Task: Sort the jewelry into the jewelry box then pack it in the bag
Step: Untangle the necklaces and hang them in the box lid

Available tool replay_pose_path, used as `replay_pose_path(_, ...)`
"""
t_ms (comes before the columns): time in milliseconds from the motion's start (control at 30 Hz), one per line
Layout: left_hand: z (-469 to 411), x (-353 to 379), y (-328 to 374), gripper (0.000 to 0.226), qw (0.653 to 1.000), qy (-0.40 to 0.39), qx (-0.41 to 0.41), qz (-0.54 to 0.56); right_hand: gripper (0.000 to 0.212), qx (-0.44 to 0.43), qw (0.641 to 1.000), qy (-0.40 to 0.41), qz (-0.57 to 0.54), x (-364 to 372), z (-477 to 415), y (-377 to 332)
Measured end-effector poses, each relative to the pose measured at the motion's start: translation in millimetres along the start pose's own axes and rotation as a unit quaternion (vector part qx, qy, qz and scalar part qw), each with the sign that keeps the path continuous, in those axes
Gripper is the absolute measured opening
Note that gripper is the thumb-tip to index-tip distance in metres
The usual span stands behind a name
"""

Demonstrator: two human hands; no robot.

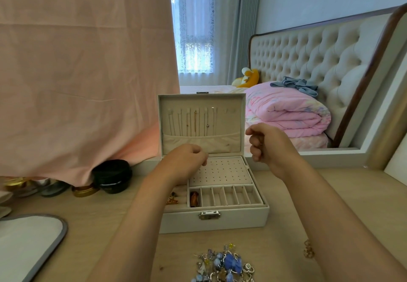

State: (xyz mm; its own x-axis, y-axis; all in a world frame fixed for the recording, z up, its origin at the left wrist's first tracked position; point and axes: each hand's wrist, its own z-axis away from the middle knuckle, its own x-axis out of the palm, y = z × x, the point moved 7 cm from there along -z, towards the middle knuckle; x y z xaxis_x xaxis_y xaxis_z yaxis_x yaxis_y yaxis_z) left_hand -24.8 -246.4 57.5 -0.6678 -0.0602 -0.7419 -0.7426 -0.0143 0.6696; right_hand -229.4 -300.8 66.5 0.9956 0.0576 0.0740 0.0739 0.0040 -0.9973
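Observation:
A white jewelry box (187, 220) stands open on the wooden table, its lid (220, 103) upright with thin necklaces (195, 123) hanging inside. My left hand (187, 162) hovers over the left edge of the dotted earring panel (224, 171), fingers curled downward; anything in them is hidden. My right hand (266, 145) is raised to the right of the lid, fingers curled, a small gold glint among them. An amber piece (195, 199) lies in one slot. A pile of blue and silver jewelry (226, 264) lies near the table's front edge.
A white pad with a grey rim (33, 237) lies at the front left. A black round case (112, 176) and gold tins (84, 191) sit under a hanging pink cloth (88, 72). A gold trinket (308, 252) lies at the right. A bed with a pink quilt (286, 114) shows behind.

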Motion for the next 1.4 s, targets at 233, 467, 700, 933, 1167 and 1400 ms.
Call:
replay_pose_path(233,-1.6,2.8,-1.6,0.021,0.997,-0.001,-0.012,-0.080,0.019,-0.117,0.973,-0.034,0.196,10.3,6.7,-14.9)
replay_pose_path(467,4.6,-1.8,36.0,0.043,0.973,0.020,0.124,0.194,0.027,-0.194,0.916,-0.145,0.320,48.3,23.2,-18.2)
replay_pose_path(700,11.2,8.3,41.0,0.024,0.950,-0.066,0.061,0.299,0.036,-0.165,0.937,-0.160,0.264,55.8,27.7,-14.6)
replay_pose_path(933,12.3,-15.4,31.2,0.014,0.988,-0.043,0.088,0.117,0.033,-0.105,0.947,-0.223,0.204,53.1,31.6,-7.8)
replay_pose_path(1167,12.0,-33.4,17.9,0.016,0.986,-0.007,0.113,0.125,0.015,-0.092,0.971,-0.188,0.114,40.3,24.4,-8.4)
replay_pose_path(1400,-1.4,-43.5,25.4,0.018,0.963,0.105,0.096,0.231,0.005,-0.165,0.980,-0.015,0.112,31.6,5.6,-33.0)
